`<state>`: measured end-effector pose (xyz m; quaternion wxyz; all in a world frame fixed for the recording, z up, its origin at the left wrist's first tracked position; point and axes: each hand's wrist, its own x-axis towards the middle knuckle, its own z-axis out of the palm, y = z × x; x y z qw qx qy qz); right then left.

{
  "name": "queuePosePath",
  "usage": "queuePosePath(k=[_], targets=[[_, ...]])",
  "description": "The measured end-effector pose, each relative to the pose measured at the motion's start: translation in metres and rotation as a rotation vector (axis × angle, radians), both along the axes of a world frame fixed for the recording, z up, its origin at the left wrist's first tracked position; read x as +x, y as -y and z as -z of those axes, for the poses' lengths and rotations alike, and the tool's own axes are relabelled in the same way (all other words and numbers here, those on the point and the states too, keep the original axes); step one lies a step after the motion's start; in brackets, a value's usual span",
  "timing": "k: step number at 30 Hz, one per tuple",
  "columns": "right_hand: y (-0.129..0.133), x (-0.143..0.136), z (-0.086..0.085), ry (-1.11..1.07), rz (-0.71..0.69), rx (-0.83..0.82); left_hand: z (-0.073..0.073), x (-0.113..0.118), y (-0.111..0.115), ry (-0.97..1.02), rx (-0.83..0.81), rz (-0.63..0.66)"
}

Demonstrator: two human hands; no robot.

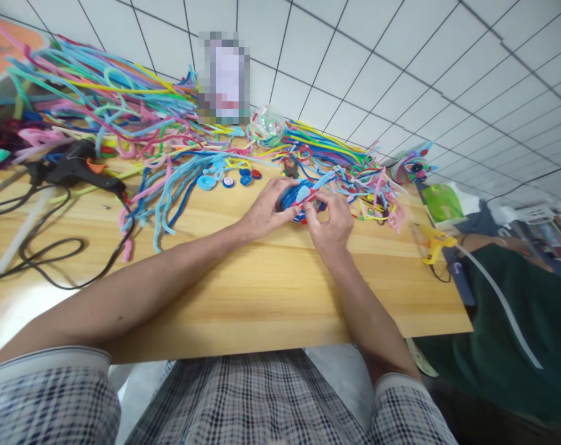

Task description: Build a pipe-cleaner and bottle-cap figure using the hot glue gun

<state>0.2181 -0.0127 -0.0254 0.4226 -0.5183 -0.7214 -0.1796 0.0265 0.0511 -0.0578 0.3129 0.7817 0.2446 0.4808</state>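
Note:
Over the middle of the wooden table [262, 296], my left hand [272, 209] is closed round the left side of a blue pipe-cleaner craft [290, 195]. It looks rounded and coiled, with light blue and red pieces on its face. From the other side my right hand [330, 224] pinches the craft's red and light blue front part, fingertips near my left thumb. My fingers hide much of its lower side. Just beyond lie small pliers [290, 168]. To the left are several coiled pipe-cleaner discs [207, 182], light blue and dark blue.
Loose pipe cleaners [123, 105] pile along the back, beside a clear ball [266, 125] and a blurred-out phone [227, 80]. A black glue gun [76, 167] with its cord lies left. A yellow glue gun [433, 244] sits right, near a person in dark green [516, 309].

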Motion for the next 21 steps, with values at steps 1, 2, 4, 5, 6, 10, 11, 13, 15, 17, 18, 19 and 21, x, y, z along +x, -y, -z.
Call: queuePosePath(k=[1, 2, 4, 5, 6, 10, 11, 13, 15, 17, 18, 19, 21], targets=[[-0.0001, -0.0001, 0.0, 0.003, 0.002, 0.005, 0.0, 0.0001, -0.0001, 0.001, 0.001, 0.0], [-0.0002, -0.0001, 0.0, 0.005, 0.003, 0.012, -0.0001, 0.0001, -0.0002, 0.002, 0.004, 0.001], [-0.0005, -0.0001, -0.0003, 0.003, 0.002, 0.023, -0.0004, 0.0001, -0.0003, 0.006, 0.007, 0.005], [-0.0006, 0.0, -0.0005, 0.0, -0.001, 0.023, -0.0005, 0.0001, -0.0002, 0.007, 0.008, 0.006], [-0.0007, 0.0001, -0.0008, -0.003, -0.003, 0.019, -0.0005, 0.0001, -0.0002, 0.008, 0.007, 0.007], [-0.0016, -0.0004, -0.0016, -0.013, -0.003, -0.005, -0.0001, 0.0003, -0.0006, 0.015, 0.002, 0.013], [-0.0019, -0.0007, -0.0017, -0.014, -0.003, -0.002, 0.0001, 0.0005, -0.0008, 0.019, -0.001, 0.013], [-0.0022, -0.0012, -0.002, -0.015, -0.003, 0.008, 0.0006, 0.0012, -0.0012, 0.025, -0.01, 0.01], [-0.0022, -0.0009, -0.0022, -0.015, 0.001, 0.008, 0.0011, 0.0021, -0.0015, 0.03, -0.02, 0.009], [-0.0019, 0.0005, -0.0023, -0.011, -0.003, -0.011, 0.0015, 0.003, -0.0017, 0.038, -0.028, 0.01], [-0.0018, 0.0014, -0.0023, -0.009, -0.01, -0.02, 0.0018, 0.0035, -0.0018, 0.045, -0.03, 0.013], [-0.0017, 0.0024, -0.0022, -0.009, -0.02, -0.023, 0.0022, 0.0039, -0.0019, 0.053, -0.03, 0.018], [-0.0018, 0.0037, -0.0017, -0.009, -0.032, -0.012, 0.003, 0.0042, -0.0022, 0.071, -0.024, 0.034]])
